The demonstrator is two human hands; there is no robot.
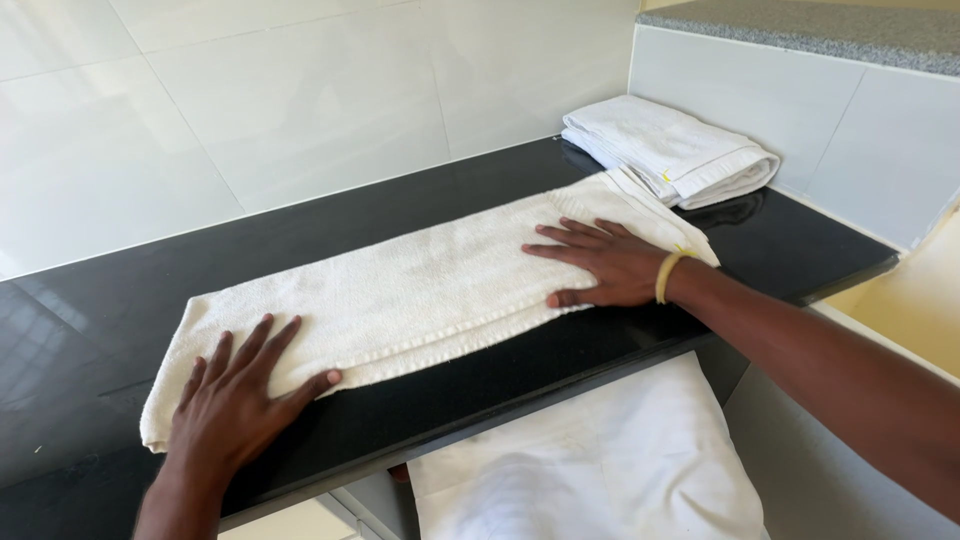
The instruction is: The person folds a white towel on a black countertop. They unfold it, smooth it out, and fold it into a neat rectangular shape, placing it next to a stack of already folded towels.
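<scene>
White glossy wall tiles back a black polished counter (120, 300), and on that counter lies your cream towel (420, 290), folded into a long band that runs from about eight o'clock near you up toward two o'clock. It sits flat on the stone, its near long edge just inside the counter's front lip, with a doubled layer showing along that edge.

Your left hand (235, 400) rests at the towel's eight o'clock end, palm down and fingers spread, flat and released, gripping nothing; the fingertips lie on the cloth while the heel of the hand sits on bare counter. Your right hand (600, 262) presses on the two o'clock end, also flat and unclenched, fingers fanned toward nine o'clock, thumb along the towel's near edge. A yellow band (667, 275) circles that wrist.

Farther out at two o'clock, just beyond the towel's far end, a second folded white towel (670, 150) sits in the corner against a tiled ledge with a grey speckled top (820, 25). At six o'clock, below the counter's front edge, white cloth (600, 460) hangs in view.
</scene>
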